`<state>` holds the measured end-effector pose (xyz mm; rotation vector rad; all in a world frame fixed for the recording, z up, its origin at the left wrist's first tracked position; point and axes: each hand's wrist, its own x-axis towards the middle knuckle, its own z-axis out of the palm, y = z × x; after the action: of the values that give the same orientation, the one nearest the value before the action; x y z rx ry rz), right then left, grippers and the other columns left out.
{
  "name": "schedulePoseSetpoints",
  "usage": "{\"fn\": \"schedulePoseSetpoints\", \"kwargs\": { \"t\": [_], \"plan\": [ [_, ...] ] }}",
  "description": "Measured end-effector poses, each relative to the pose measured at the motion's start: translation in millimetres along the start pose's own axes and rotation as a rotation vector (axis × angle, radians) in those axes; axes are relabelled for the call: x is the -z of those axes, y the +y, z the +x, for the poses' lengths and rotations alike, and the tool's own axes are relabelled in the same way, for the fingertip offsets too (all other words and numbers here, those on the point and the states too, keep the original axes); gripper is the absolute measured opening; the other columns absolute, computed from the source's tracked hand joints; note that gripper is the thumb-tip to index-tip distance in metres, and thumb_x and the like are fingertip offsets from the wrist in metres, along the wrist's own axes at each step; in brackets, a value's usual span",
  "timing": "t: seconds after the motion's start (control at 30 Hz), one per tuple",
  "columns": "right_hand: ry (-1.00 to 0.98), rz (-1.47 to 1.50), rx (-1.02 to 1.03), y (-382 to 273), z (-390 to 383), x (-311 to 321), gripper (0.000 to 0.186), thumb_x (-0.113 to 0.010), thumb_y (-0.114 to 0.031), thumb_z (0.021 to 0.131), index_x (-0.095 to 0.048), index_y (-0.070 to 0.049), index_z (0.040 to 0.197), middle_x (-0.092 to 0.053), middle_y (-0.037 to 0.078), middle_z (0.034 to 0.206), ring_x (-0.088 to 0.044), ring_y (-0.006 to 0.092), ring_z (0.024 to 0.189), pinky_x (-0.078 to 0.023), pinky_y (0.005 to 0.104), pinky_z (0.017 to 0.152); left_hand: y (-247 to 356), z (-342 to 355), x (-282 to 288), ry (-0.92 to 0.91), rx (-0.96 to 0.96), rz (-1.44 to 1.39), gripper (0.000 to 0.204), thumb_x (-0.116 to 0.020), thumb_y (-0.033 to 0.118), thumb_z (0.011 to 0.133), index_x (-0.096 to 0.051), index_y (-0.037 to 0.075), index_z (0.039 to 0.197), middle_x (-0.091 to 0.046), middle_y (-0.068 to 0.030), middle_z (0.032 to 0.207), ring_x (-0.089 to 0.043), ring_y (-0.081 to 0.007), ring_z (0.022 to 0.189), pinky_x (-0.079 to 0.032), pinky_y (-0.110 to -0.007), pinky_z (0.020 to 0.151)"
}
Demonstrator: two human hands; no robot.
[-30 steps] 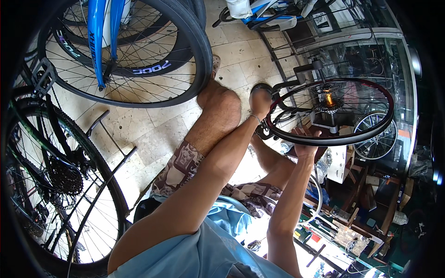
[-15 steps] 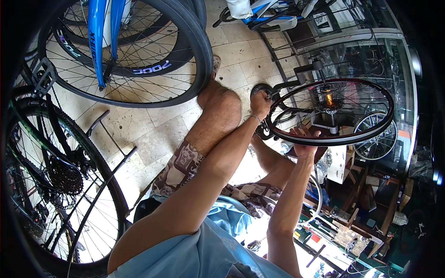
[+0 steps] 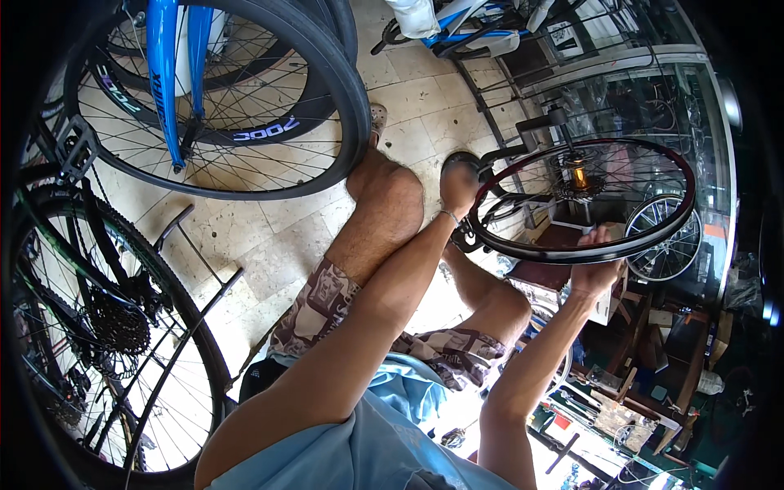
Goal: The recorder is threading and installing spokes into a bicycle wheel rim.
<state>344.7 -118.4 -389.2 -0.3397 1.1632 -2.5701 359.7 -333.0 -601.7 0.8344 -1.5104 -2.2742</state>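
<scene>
A bicycle wheel (image 3: 645, 255) with a dark red-and-black rim, no tyre, a gold hub (image 3: 581, 175) and a cassette sits in a black wheel truing stand (image 3: 513, 151). Close to the wheel's left side, my left hand (image 3: 461, 188) is curled at a round black knob (image 3: 457, 162) of the stand; its fingers are partly blurred. My right hand (image 3: 594, 268) reaches up at the near side of the rim, fingers extended behind it and wrist below. It touches or nearly touches the rim and is not wrapped round it.
A blue bicycle fork (image 3: 167, 90) with a tyred wheel stands at upper left. A bicycle with a large cassette (image 3: 114, 322) is at left. A small spoked wheel (image 3: 665, 241) leans by the glass cabinet (image 3: 621, 106). Wooden shelving (image 3: 645, 359) with tools stands at lower right.
My right hand has moved right along the near side of the rim. The wheel appears turned, its pale rim stretch gone from the front. My left hand stays at the knob.
</scene>
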Motion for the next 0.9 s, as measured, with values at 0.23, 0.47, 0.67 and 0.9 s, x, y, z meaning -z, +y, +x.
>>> {"fn": "schedulePoseSetpoints", "kwargs": {
  "t": [0.23, 0.47, 0.67, 0.9],
  "plan": [
    [0.543, -0.296, -0.203, 54.0, -15.2, -7.9, 0.045, -0.037, -0.037, 0.091, -0.042, 0.004, 0.11, -0.049, 0.021, 0.113, -0.051, 0.0312, 0.102, -0.046, 0.0417, 0.084, 4.1, -5.9, 4.6, 0.032, -0.013, 0.133, 0.016, -0.065, 0.002, 0.066, -0.053, 0.005, 0.075, -0.051, -0.0023, 0.062, -0.047, -0.0139, 0.054, -0.038, -0.026, 0.053],
    [0.373, -0.161, 0.213, 14.0, -16.3, -44.8, 0.047, -0.037, -0.039, 0.091, -0.043, 0.003, 0.11, -0.05, 0.02, 0.112, -0.05, 0.0316, 0.104, -0.046, 0.0416, 0.083, -8.2, 1.1, 5.3, 0.033, -0.011, 0.135, 0.016, -0.066, 0.005, 0.066, -0.053, 0.006, 0.076, -0.052, -0.003, 0.063, -0.048, -0.0161, 0.054, -0.039, -0.028, 0.054],
    [0.316, -0.125, 0.01, 31.4, -19.4, -2.0, 0.044, -0.039, -0.037, 0.091, -0.044, 0.003, 0.109, -0.054, 0.016, 0.102, -0.054, 0.0287, 0.092, -0.046, 0.0376, 0.078, -0.5, -1.1, -0.6, 0.041, 0.003, 0.14, 0.016, -0.066, 0.005, 0.066, -0.052, 0.006, 0.075, -0.052, -0.003, 0.062, -0.048, -0.0169, 0.054, -0.039, -0.029, 0.054],
    [0.49, -0.261, -0.289, 85.1, -28.5, 15.2, 0.05, -0.042, -0.045, 0.088, -0.05, 0.002, 0.102, -0.053, 0.017, 0.097, -0.053, 0.0278, 0.087, -0.044, 0.0367, 0.075, -1.0, -4.0, 2.2, 0.062, 0.03, 0.184, 0.017, -0.066, 0.006, 0.065, -0.051, 0.006, 0.073, -0.051, -0.0028, 0.06, -0.047, -0.017, 0.053, -0.039, -0.029, 0.053]
  ]
}}
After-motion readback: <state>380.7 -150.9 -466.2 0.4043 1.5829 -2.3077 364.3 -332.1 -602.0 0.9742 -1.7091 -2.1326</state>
